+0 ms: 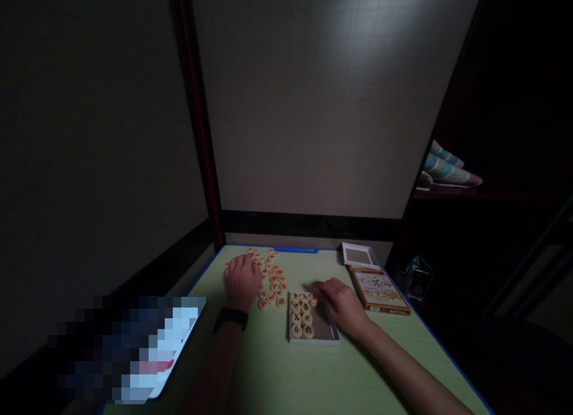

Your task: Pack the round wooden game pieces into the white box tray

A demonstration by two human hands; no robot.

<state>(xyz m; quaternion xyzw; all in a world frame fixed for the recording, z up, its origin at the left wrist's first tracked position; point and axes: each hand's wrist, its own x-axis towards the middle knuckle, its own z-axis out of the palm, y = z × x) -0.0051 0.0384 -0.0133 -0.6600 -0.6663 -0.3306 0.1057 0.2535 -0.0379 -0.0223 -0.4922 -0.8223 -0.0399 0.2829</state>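
Observation:
My left hand (242, 279) rests knuckles up on a scatter of round pale game pieces with red marks (273, 277) on the green table (277, 367). Its fingers curl over the pieces; what they hold is hidden. A dark band sits on that wrist. My right hand (341, 303) lies over the right side of a shallow tray (313, 337), fingertips pinched at a piece in the tray's top row. Several pale pieces with dark marks (301, 317) fill the tray's left half in rows.
A box lid with a printed picture (379, 289) and an open white box tray (357, 255) lie at the table's right rear. A small glass object (418, 277) stands beyond the right edge. Walls close in behind. A blurred bright patch sits at lower left.

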